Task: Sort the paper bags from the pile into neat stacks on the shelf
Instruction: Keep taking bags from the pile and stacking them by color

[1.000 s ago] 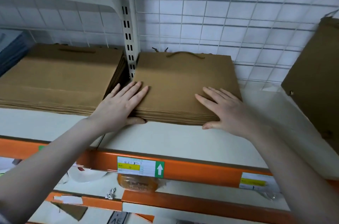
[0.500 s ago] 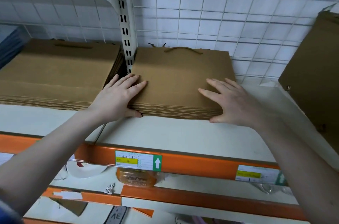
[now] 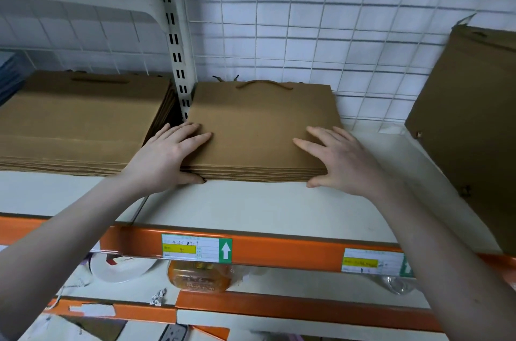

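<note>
At frame centre, on white shelf (image 3: 251, 209) — stack of brown paper bags (image 3: 262, 128) is flanked by left hand (image 3: 167, 156) and right hand (image 3: 337, 159); fingers laid flat on top, thumbs pressed against front edge — nothing grasped.

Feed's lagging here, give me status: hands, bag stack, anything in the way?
Left hand and right hand flat on the middle stack, thumbs at its front edge. Stack lies flat on shelf. Upright post close at its left corner.
</note>
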The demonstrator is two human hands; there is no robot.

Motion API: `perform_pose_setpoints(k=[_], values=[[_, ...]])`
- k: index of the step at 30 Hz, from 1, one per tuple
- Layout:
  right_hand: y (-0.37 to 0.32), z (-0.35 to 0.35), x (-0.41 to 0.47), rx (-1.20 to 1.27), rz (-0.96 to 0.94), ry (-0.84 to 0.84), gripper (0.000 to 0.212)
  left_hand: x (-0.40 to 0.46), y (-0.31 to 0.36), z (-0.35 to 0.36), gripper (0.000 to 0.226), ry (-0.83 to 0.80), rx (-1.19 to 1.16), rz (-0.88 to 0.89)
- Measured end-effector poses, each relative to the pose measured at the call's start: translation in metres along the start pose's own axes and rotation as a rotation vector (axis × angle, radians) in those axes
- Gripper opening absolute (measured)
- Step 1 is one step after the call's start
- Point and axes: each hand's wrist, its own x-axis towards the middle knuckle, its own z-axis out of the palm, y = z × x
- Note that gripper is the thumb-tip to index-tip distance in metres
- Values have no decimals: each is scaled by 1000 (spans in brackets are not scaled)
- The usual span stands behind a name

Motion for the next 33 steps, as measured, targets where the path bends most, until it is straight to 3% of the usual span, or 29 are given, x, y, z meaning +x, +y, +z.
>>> perform_pose_setpoints(k=[6, 9, 14, 20, 25, 33], values=[[1, 7, -1, 104, 136, 43, 103, -3, 5, 0, 100, 44, -13, -73], [-3, 14, -8, 324, 281, 60, 115, -13, 13, 6, 107, 98, -163, -213], [-1, 27, -18, 523, 359, 116, 123, -31, 22, 17, 113, 176, -339, -371], [0, 29, -19, 982, 484, 210, 117, -35, 28, 16, 115, 88, -579, -514], [1, 28, -21, 1109, 554, 206, 110, -32, 28, 15, 109, -11, -698, -522], [3, 30, -19, 1161, 553, 202, 109, -29, 21, 16, 91, 11, -701, -455]])
